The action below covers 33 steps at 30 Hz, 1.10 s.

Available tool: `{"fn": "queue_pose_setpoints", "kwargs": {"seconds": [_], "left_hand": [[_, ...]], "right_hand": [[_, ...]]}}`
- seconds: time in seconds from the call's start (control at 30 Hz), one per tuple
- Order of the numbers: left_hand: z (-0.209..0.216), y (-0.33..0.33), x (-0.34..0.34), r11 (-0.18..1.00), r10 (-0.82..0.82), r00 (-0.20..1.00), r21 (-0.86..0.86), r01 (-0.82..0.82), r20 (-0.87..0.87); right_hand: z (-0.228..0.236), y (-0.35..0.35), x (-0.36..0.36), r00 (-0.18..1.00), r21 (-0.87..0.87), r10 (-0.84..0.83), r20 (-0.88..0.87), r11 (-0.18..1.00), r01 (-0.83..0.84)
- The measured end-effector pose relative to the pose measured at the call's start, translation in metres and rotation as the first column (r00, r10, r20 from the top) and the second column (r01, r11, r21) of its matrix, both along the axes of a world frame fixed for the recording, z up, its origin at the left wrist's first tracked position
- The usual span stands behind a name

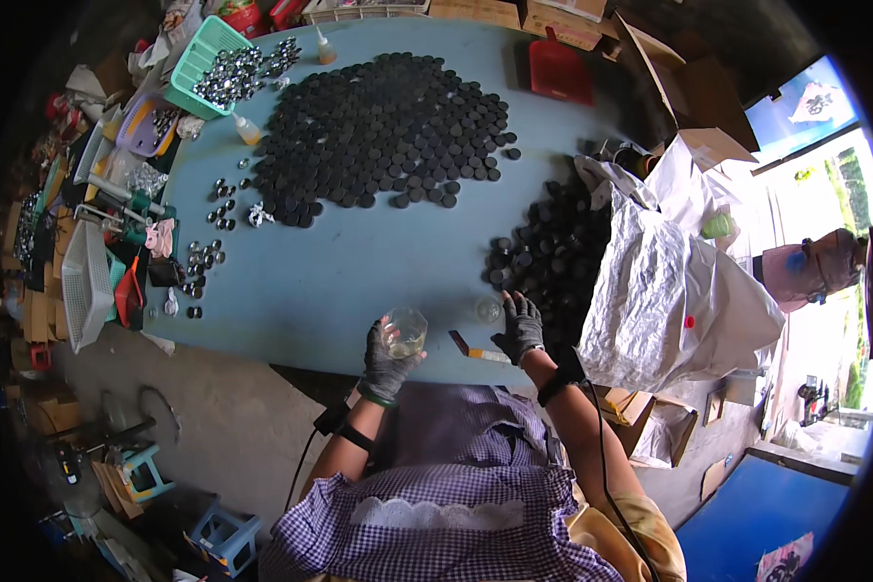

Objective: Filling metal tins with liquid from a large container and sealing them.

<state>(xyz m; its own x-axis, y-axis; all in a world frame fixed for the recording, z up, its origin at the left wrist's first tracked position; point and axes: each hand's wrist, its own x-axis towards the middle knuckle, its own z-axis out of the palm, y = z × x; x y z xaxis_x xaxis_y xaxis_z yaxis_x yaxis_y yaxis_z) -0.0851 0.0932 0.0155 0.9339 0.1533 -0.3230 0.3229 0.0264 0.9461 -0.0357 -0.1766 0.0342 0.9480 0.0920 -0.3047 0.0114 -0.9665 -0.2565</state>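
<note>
The biggest thing we see is the blue counter [359,257]. On it lies a wide, flat spread of black discs [378,126]. We think each disc is stiff and light, easy to pinch by its rim. A smaller heap of black caps [553,242] sits on the right, all jumbled, so we guess some may roll if bumped.

Our left hand [388,363], in a gray glove, is curled around the clear cup, near our edge of the counter. Our right hand [520,330] has its fingers loosely spread, right by the heap. We see nothing in its grip, but its underside is hidden.

The clear cup [405,330] looks hard, light and smooth. It may be slippery, and it could crack if dropped. Something pale shows low inside, so we should hold it around its sides and keep it from tipping.

The thin brush-like tool [478,352] lies between our hands. It looks light, and best held by its long handle. The smallest is a clear round piece [487,309], just beside our right fingers. It looks smooth and easy to break, so we would pinch its edge softly.
</note>
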Motion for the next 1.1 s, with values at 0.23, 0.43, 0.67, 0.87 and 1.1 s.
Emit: {"fn": "queue_pose_setpoints", "kwargs": {"seconds": [0.23,0.43,0.67,0.87,1.1], "left_hand": [[0.045,-0.008,0.003,0.993,-0.111,0.984,-0.019,0.115,0.138],[0.083,-0.024,0.010,0.945,-0.264,0.916,0.273,0.182,0.302],[0.123,-0.097,0.001,0.857,-0.453,0.727,0.477,0.195,0.517],[0.132,-0.203,-0.057,0.867,-0.495,0.790,0.270,0.419,0.361],[0.118,-0.368,-0.189,0.737,-0.663,0.559,0.300,0.606,0.498]], "right_hand": [[-0.036,0.017,0.017,0.999,-0.013,0.024,0.045,1.000,-0.024],[0.015,0.011,-0.006,0.970,0.351,-0.196,0.144,0.927,0.135],[0.044,-0.051,-0.107,0.807,0.728,-0.535,0.249,0.653,0.209],[0.069,-0.125,-0.231,0.685,0.774,-0.721,0.105,0.492,0.399],[0.103,-0.239,-0.411,0.417,0.827,-0.891,0.182,0.368,0.425]]}}
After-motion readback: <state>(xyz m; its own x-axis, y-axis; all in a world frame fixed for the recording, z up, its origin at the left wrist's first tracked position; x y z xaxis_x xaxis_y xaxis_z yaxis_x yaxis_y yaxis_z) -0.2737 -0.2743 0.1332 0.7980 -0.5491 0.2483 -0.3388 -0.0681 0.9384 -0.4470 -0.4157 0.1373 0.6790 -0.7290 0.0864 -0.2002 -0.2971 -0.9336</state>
